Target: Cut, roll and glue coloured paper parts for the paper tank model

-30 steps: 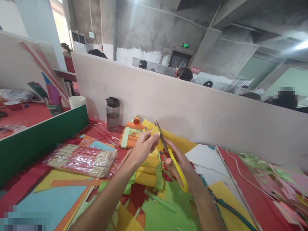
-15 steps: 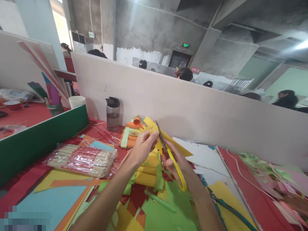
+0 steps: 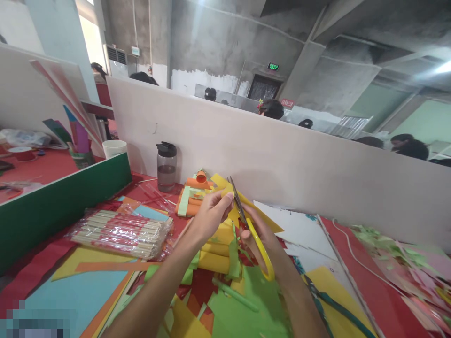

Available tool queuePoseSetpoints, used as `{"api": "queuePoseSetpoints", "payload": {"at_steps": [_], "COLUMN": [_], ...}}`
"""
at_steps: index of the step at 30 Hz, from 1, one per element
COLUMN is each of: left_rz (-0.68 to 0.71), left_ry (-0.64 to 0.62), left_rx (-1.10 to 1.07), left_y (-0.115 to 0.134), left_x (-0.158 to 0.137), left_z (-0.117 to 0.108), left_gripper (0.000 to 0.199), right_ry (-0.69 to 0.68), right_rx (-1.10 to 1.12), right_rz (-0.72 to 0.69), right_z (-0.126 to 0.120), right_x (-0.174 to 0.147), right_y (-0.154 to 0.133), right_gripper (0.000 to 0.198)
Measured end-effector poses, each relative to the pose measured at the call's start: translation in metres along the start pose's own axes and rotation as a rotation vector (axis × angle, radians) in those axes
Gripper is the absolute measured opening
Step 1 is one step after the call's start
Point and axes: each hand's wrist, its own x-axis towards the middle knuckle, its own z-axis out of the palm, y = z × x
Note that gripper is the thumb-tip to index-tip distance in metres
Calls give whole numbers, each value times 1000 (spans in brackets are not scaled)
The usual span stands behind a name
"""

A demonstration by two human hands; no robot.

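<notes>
My left hand [image 3: 215, 211] pinches a piece of yellow paper [image 3: 259, 213] between thumb and fingers. Yellow-handled scissors [image 3: 260, 246] are in my right hand [image 3: 255, 232], their blades pointing up and away at the paper, close to my left thumb. Whether the blades are cutting into the paper I cannot make out. Below my hands lies a row of yellow paper rolls [image 3: 213, 261] joined by a green strip [image 3: 234, 256]. Behind my left hand are orange paper rolls [image 3: 192, 210] with pale green bands.
A bottle [image 3: 166, 169] stands against the white partition [image 3: 282, 155]. Wooden sticks in plastic wrap [image 3: 121, 234] lie at left. Green paper [image 3: 253, 305] and scraps cover the front, with teal-handled scissors [image 3: 338, 305] at right. A green divider [image 3: 70, 204] borders the left side.
My hands, the scissors and the yellow paper hold nearly the same pose. The whole view has shifted slightly. At far right, a person behind the partition has lowered their head.
</notes>
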Motion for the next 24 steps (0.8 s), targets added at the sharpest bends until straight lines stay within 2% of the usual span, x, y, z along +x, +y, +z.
{"api": "queuePoseSetpoints", "payload": {"at_steps": [7,15,19,24], "left_rz": [-31,-74,-84,-78], "left_ry": [-60,-119,-134,-139], "left_rx": [42,79,86,77], "left_y": [6,9,11,11], "left_x": [-2,-1,-1,-1], "left_z": [-5,-11,-13,-14], "left_gripper": [39,38,39,40], "right_ry": [-39,-91,-71,-80], "right_rx": [-6,36,27,38], "right_rz": [-98,58,73,111], "right_z": [-5,-9,-8,-8], "right_x": [0,-4,-5,-6], "right_y": [-12,-16,-11,-4], "right_gripper": [87,83,75,75]}}
